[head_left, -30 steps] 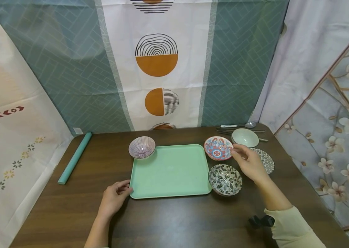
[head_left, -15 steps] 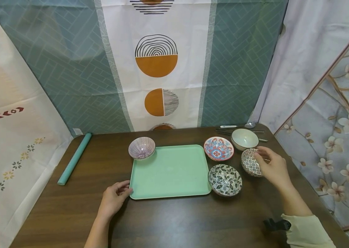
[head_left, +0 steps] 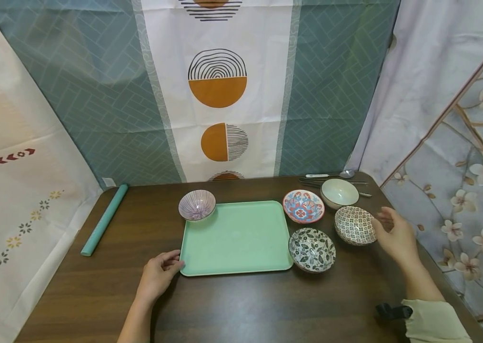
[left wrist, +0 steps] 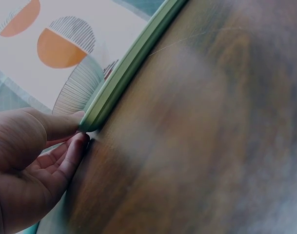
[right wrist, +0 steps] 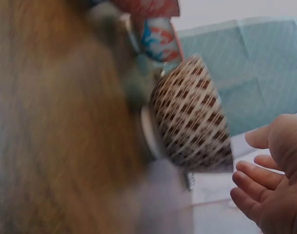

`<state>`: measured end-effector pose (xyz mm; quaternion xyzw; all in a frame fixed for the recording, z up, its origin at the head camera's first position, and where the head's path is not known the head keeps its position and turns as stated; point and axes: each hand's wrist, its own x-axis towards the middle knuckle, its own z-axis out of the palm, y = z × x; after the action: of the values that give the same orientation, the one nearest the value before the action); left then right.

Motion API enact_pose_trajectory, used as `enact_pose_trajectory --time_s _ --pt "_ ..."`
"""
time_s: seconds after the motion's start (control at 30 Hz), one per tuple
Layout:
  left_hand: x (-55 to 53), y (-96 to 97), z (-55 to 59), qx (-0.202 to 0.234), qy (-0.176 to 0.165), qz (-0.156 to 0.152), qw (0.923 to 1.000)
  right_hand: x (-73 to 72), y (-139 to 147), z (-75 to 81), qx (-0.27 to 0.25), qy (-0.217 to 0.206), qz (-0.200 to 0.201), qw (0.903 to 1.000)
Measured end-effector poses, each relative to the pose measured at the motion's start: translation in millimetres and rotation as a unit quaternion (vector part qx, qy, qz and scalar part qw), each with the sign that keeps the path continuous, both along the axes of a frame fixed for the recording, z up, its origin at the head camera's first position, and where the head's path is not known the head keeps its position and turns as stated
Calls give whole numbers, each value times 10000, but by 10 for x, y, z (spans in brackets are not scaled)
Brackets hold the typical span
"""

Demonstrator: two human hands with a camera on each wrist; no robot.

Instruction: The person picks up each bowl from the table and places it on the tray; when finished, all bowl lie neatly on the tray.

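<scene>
In the head view, my left hand [head_left: 159, 275] is at the near-left corner of a light green tray [head_left: 237, 238]. The left wrist view shows the thumb on top of the rim and the fingers beneath, pinching the tray. My right hand [head_left: 399, 238] is just right of a brown checked bowl [head_left: 354, 226], fingers loosely bent and holding nothing. In the right wrist view, its thumb and fingers are spread beside that bowl's rim, with a gap between. A leaf-patterned bowl [head_left: 312, 250] sits by the tray's right edge, and a red-and-blue floral bowl [head_left: 303, 206] behind it.
A purple-striped bowl [head_left: 197, 205] overlaps the tray's far-left corner. Farther back right stand a pale bowl [head_left: 339, 192] and a spoon [head_left: 346, 174] among other thin utensils. A teal roll [head_left: 105, 219] lies along the left side of the dark wooden table [head_left: 241, 309].
My right hand has moved rightward from beside the red-and-blue floral bowl, across the checked bowl, to that bowl's right side, uncovering it. My left hand and the tray have stayed put.
</scene>
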<state>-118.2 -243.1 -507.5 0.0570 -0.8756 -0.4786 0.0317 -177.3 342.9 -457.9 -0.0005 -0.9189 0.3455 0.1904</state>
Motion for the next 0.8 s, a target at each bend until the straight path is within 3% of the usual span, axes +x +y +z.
enact_pose_trajectory --time_s 0.17,0.37,0.8 --pt "12 5 3 39 -44 2 10000 10 81 -124 262 -316 -114 9991" --pt "19 6 17 60 -58 13 10000 -2 122 -211 525 -829 24 9952" --pt "16 18 29 81 22 5 10000 -8 72 -189 281 -734 53 9969"
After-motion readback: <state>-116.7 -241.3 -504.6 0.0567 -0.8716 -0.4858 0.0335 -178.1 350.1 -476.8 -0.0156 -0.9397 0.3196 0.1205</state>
